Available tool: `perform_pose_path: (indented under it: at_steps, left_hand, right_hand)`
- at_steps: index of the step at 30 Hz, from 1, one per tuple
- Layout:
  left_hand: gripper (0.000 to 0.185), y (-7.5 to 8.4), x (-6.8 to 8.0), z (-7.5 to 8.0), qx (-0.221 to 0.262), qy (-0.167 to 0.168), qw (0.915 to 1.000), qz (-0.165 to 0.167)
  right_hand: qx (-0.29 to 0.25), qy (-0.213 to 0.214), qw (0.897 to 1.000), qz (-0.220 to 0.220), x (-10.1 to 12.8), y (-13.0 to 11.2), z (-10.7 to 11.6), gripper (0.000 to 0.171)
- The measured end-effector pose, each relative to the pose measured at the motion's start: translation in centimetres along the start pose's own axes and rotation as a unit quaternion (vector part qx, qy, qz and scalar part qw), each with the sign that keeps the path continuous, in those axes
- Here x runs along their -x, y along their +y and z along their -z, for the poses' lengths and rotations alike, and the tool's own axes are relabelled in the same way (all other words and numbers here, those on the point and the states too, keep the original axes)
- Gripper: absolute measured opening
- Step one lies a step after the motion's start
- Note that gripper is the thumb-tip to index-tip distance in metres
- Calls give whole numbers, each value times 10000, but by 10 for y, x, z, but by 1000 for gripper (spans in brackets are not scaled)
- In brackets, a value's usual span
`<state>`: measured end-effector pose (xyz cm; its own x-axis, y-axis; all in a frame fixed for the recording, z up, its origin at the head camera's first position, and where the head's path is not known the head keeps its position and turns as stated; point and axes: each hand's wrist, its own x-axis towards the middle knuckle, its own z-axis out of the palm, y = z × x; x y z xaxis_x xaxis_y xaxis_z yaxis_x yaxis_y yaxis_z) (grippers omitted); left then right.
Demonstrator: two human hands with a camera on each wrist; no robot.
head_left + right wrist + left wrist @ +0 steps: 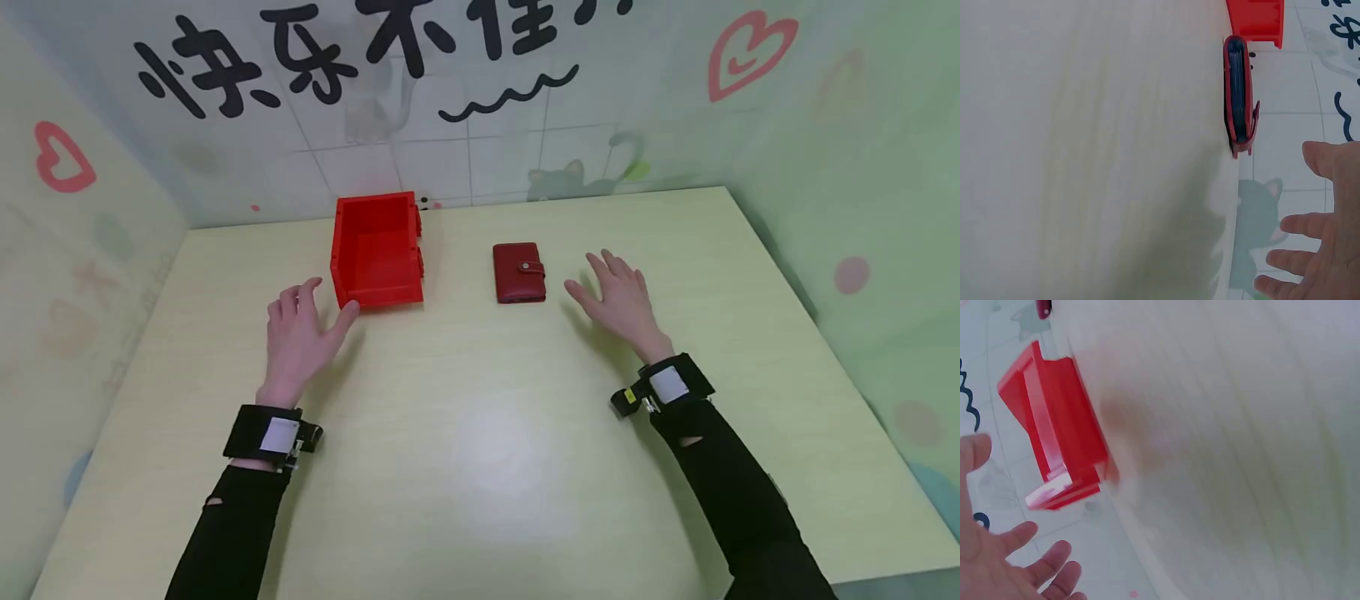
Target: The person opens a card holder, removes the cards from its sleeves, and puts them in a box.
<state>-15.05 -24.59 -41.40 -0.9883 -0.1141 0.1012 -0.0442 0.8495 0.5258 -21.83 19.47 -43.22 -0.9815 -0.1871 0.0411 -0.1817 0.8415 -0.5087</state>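
Red bin (377,254): smooth plastic, boxy, open-topped. Dark red wallet (513,275) right of bin: leather-like, rounded corners, snap strap, lying flat on pale, faintly grained surface (465,433). Left hand (302,337) at bin's near left corner, grip wide; contact unclear. Right hand (622,302) farther right of bin than wallet, grip wide. Right wrist view crops bin; wallet's dark layers indistinct.
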Motion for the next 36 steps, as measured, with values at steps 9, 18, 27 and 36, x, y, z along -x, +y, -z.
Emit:
perform_pose_path:
  at_steps: [9,18,27,36]
  left_hand:
    - [45,26,6,-7,994,124,9950,-46]
    - [33,37,9,-19,1274,-110,9914,-290]
    - [28,48,8,-27,1317,-334,9899,-414]
    - [26,56,6,-35,1375,-532,9882,-424]
  right_hand:
    - [0,17,10000,-34,-30,-32,-6,57]
    - [12,-126,9999,-92,-56,-52,-24,47]
    - [937,-417,9939,-397,-69,-63,-41,54]
    - [1143,-744,9897,-446,-70,-63,-45,45]
